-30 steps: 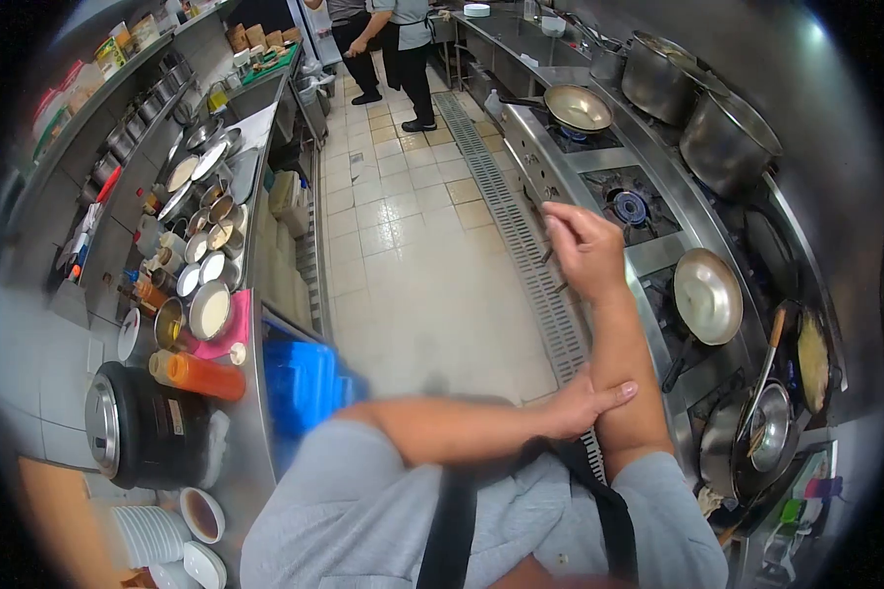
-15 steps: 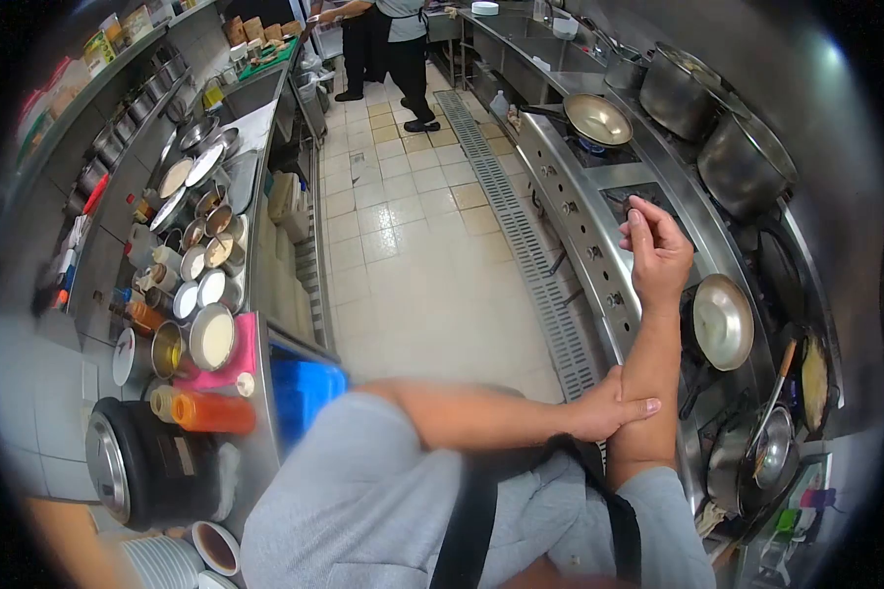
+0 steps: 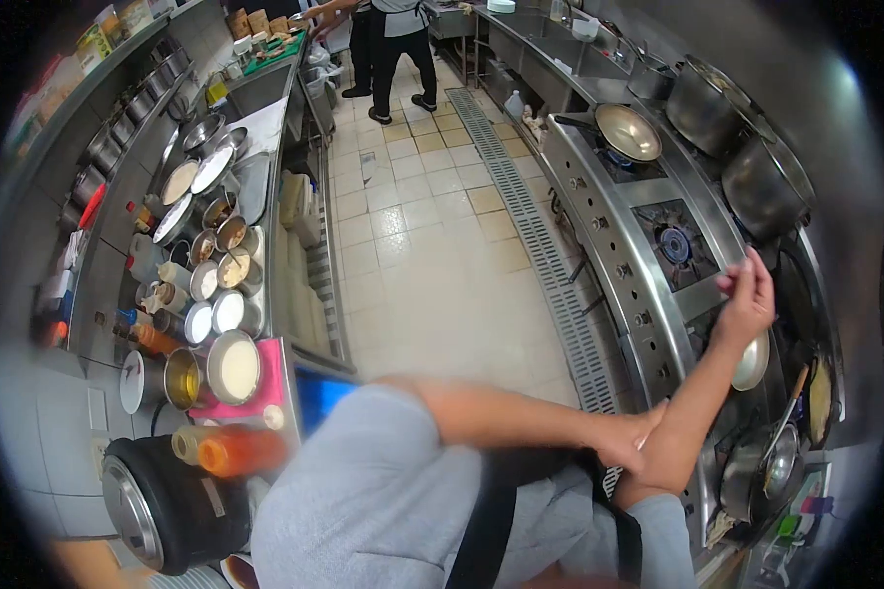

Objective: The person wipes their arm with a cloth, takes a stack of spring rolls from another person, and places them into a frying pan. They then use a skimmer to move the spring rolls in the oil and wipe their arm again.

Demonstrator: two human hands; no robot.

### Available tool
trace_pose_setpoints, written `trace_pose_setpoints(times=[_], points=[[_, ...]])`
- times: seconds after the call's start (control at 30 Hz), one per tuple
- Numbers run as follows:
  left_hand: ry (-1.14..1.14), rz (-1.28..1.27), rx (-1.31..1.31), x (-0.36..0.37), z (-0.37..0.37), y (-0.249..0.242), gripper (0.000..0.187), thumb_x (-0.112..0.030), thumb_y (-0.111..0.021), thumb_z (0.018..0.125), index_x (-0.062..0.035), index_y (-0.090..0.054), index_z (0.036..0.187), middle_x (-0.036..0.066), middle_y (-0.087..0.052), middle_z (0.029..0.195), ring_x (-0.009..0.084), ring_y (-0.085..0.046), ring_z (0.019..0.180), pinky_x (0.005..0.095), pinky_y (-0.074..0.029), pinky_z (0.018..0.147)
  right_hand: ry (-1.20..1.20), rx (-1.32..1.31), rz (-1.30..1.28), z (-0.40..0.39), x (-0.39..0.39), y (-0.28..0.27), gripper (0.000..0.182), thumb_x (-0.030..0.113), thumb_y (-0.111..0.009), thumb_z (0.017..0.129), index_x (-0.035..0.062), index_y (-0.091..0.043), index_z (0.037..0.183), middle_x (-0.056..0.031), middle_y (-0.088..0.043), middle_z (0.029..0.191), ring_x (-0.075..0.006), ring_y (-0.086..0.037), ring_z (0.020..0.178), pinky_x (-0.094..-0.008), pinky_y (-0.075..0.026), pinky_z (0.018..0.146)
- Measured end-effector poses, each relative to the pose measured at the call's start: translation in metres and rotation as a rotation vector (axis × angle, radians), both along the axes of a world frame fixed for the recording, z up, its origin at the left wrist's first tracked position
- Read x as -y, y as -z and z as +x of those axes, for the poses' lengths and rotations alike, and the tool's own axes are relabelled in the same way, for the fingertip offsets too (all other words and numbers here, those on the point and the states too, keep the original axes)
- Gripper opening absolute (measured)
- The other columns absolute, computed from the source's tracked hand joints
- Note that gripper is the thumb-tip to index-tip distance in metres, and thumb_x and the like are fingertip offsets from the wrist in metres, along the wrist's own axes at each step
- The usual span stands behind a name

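My left hand [image 3: 636, 439] is wrapped around my right forearm [image 3: 680, 424], a little below the elbow. Above the stove, my right hand [image 3: 746, 312] is raised with its fingers drawn together. Nothing shows in it, though it is slightly blurred. Behind it, a shallow frying pan [image 3: 752, 363] is partly hidden by the hand and wrist. To its left is an uncovered gas burner [image 3: 674, 245]. Nearer me stands a metal pot [image 3: 740, 479] with a wooden-handled ladle [image 3: 782, 456] in it.
Another frying pan [image 3: 627, 133] sits on a lit burner farther off; large stockpots [image 3: 768, 185] line the back. Left is a counter with tins, bottles, a bowl of pale liquid [image 3: 236, 368] and a black cooker [image 3: 157, 501]. Two people stand at the aisle's far end, near a floor drain [image 3: 521, 211].
My right hand has moved right, from over the burner to in front of the shallow pan. The view has shifted, uncovering the burner. A person at the far end has shifted their feet.
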State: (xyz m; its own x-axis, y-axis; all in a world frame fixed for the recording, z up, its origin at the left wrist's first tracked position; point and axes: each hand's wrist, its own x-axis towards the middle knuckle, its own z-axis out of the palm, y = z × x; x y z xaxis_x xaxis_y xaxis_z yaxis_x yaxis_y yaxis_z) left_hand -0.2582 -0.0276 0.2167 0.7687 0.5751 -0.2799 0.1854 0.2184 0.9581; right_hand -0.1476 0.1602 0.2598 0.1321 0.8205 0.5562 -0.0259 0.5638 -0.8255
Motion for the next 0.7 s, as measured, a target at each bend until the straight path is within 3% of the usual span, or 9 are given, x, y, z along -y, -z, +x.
trace_pose_setpoints(times=[0.03, 0.1, 0.17, 0.23, 0.27, 0.33, 0.43, 0.53, 0.7], points=[[-0.058, 0.289, 0.114, 0.000, 0.011, 0.031, 0.114, -0.018, -0.067, 0.078, 0.0007, 0.026, 0.142, 0.023, -0.061, 0.099, 0.0324, -0.063, 0.082, 0.0417, -0.050, 0.074, -0.005, 0.001, 0.002, 0.008, -0.002, -0.002, 0.022, 0.011, -0.058, 0.094, -0.0005, -0.063, 0.112, -0.0054, -0.065, 0.080, -0.0076, -0.057, 0.063, -0.0196, -0.048, 0.058], [-0.069, 0.411, 0.130, -0.013, 0.034, 0.091, 0.108, -0.017, -0.064, 0.080, 0.0008, 0.021, 0.143, 0.024, -0.062, 0.094, 0.0349, -0.063, 0.081, 0.0420, -0.050, 0.074, 0.080, -0.166, -0.024, 0.020, -0.003, -0.003, 0.023, 0.013, -0.057, 0.094, -0.0001, -0.062, 0.113, -0.0042, -0.063, 0.078, -0.0076, -0.056, 0.061, -0.0195, -0.047, 0.057], [-0.073, 0.532, 0.147, -0.015, 0.029, 0.090, 0.102, -0.015, -0.062, 0.081, 0.0008, 0.016, 0.145, 0.026, -0.063, 0.090, 0.0374, -0.064, 0.080, 0.0423, -0.050, 0.073, 0.085, -0.189, -0.033, 0.027, -0.002, 0.000, 0.023, 0.013, -0.057, 0.094, 0.0000, -0.062, 0.113, -0.0037, -0.063, 0.078, -0.0075, -0.055, 0.060, -0.0195, -0.047, 0.056], [-0.058, 0.460, -0.001, -0.009, 0.007, 0.054, 0.083, -0.014, -0.060, 0.082, 0.0020, -0.011, 0.146, 0.028, -0.062, 0.092, 0.0405, -0.063, 0.084, 0.0431, -0.050, 0.075, 0.097, -0.205, -0.042, 0.026, 0.000, 0.006, 0.024, 0.013, -0.057, 0.094, -0.0002, -0.061, 0.114, -0.0029, -0.062, 0.077, -0.0070, -0.054, 0.059, -0.0194, -0.046, 0.055], [-0.058, 0.458, 0.001, -0.012, 0.003, 0.053, 0.083, -0.014, -0.060, 0.082, 0.0020, -0.011, 0.146, 0.028, -0.062, 0.092, 0.0405, -0.063, 0.084, 0.0431, -0.050, 0.075, 0.098, -0.203, -0.043, 0.022, 0.002, 0.008, 0.024, 0.013, -0.057, 0.094, -0.0002, -0.061, 0.114, -0.0029, -0.062, 0.077, -0.0070, -0.054, 0.059, -0.0194, -0.046, 0.055], [-0.125, 0.522, 0.086, -0.013, -0.002, 0.054, 0.055, -0.019, -0.064, 0.079, 0.0046, -0.046, 0.125, 0.026, -0.062, 0.091, 0.0400, -0.062, 0.082, 0.0442, -0.049, 0.073, 0.123, -0.163, -0.065, 0.005, 0.012, 0.010, 0.024, 0.014, -0.058, 0.094, -0.0001, -0.061, 0.113, -0.0027, -0.062, 0.076, -0.0071, -0.054, 0.058, -0.0190, -0.045, 0.055], [-0.144, 0.590, 0.075, -0.015, -0.007, 0.063, 0.037, -0.021, -0.067, 0.076, 0.0044, -0.054, 0.100, 0.023, -0.062, 0.083, 0.0384, -0.062, 0.078, 0.0443, -0.047, 0.068, 0.074, -0.097, -0.081, -0.020, 0.025, 0.011, 0.024, 0.013, -0.058, 0.094, -0.0003, -0.061, 0.113, -0.0029, -0.062, 0.077, -0.0067, -0.054, 0.059, -0.0185, -0.045, 0.054], [-0.141, 0.588, 0.085, -0.012, -0.013, 0.068, 0.034, -0.023, -0.070, 0.074, 0.0043, -0.056, 0.088, 0.020, -0.060, 0.074, 0.0361, -0.060, 0.072, 0.0432, -0.046, 0.063, -0.017, -0.036, -0.077, -0.048, 0.044, 0.014, 0.022, 0.011, -0.056, 0.094, -0.0009, -0.062, 0.111, -0.0038, -0.062, 0.075, -0.0068, -0.054, 0.058, -0.0187, -0.045, 0.055], [-0.038, 0.562, 0.024, -0.010, -0.018, 0.076, 0.035, -0.022, -0.072, 0.070, 0.0038, -0.058, 0.090, 0.018, -0.060, 0.072, 0.0297, -0.059, 0.066, 0.0404, -0.045, 0.060, -0.272, 0.068, -0.092, -0.079, 0.070, 0.035, 0.019, 0.006, -0.057, 0.092, -0.0029, -0.063, 0.108, -0.0050, -0.062, 0.075, -0.0070, -0.056, 0.060, -0.0199, -0.047, 0.054]])
